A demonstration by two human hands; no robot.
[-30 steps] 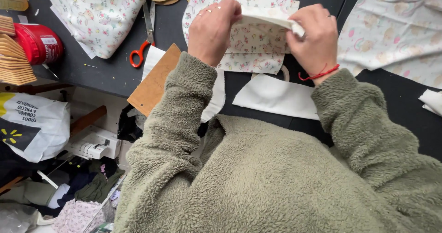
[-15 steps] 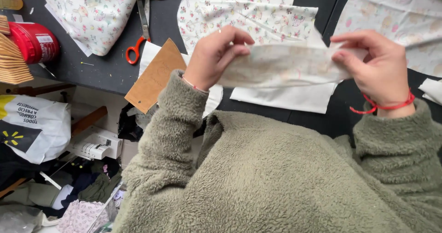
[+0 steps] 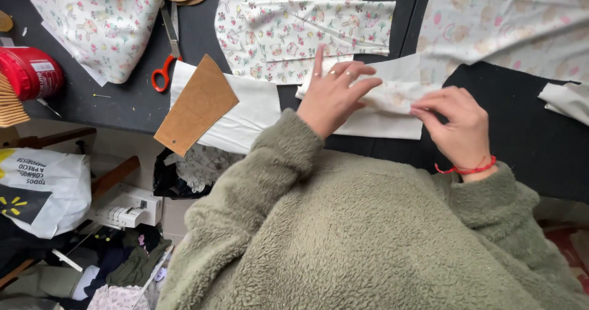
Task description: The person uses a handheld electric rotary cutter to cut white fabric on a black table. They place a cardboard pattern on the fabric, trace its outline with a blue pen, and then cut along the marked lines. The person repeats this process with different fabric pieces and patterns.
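Observation:
My left hand lies flat with fingers spread on a pale printed fabric strip near the front edge of the black table. My right hand pinches the strip's right part with its fingertips. The strip lies on a plain white fabric piece. Just beyond my hands sit floral-print cut pieces.
Orange-handled scissors lie at the back left beside a brown cardboard pattern on white cloth. A red can and more floral fabric are at left. Pastel fabric lies at right. Bags and a white machine sit below.
The strip, held stretched in the air between both hands, has been lowered onto the white piece on the table. My left hand has flattened on it; the view shifted right.

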